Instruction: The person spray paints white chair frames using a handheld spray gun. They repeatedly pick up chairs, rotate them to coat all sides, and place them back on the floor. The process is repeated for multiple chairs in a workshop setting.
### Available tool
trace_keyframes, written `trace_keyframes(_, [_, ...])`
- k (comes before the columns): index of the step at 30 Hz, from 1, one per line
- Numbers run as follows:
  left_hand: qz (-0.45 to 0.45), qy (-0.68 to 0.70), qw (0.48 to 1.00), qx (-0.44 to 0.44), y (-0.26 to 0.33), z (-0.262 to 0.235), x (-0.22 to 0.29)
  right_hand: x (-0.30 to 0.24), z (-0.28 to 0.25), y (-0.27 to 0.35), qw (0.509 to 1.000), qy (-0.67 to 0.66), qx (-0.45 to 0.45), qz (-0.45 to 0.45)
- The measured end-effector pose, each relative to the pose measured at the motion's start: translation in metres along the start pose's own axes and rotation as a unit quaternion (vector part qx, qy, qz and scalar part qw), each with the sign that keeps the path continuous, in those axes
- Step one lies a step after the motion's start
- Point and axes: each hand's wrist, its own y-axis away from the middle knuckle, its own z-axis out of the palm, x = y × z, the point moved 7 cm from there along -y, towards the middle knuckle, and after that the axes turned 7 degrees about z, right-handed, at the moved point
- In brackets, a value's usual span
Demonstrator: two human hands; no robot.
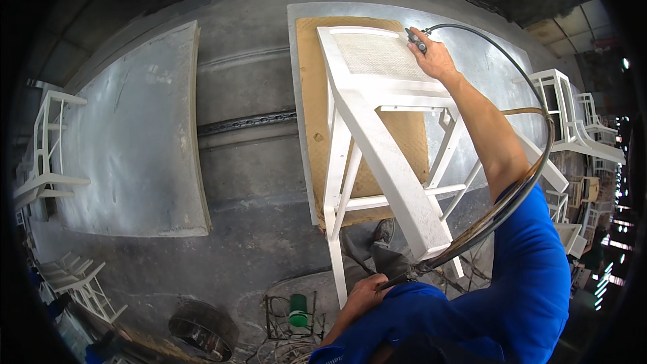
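A white wooden chair rests tilted on a brown board over a grey metal-topped table. Its pale woven panel faces up at the far end. My right hand reaches across to the panel's right edge, closed round a small dark hand tool whose exact kind I cannot make out. A black hose runs from this tool and loops back along my right arm. Low by my waist, my left hand is closed at the hose's near end, its fingers partly hidden.
Another grey metal-topped table stands to the left, with a chain in the floor gap between. White chairs line the left, and more white chairs the right. A green container and a dark round drum stand near me.
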Motion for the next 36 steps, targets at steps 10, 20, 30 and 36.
trace_keyframes(10, [-0.033,-0.04,0.999,-0.018,0.009,0.004,-0.009,-0.041,-0.003,0.0,0.997,-0.074,-0.026,0.011])
trace_keyframes(20, [-0.028,-0.027,0.999,-0.01,0.019,0.003,-0.01,-0.114,-0.016,0.022,0.967,-0.211,-0.131,0.063])
trace_keyframes(30, [0.046,-0.048,0.997,-0.038,0.033,0.005,0.002,-0.072,-0.098,0.049,0.994,-0.097,0.018,0.039])
trace_keyframes(36, [0.071,-0.05,0.993,-0.078,0.03,0.017,-0.007,-0.067,-0.204,0.168,0.989,-0.122,0.077,0.004])
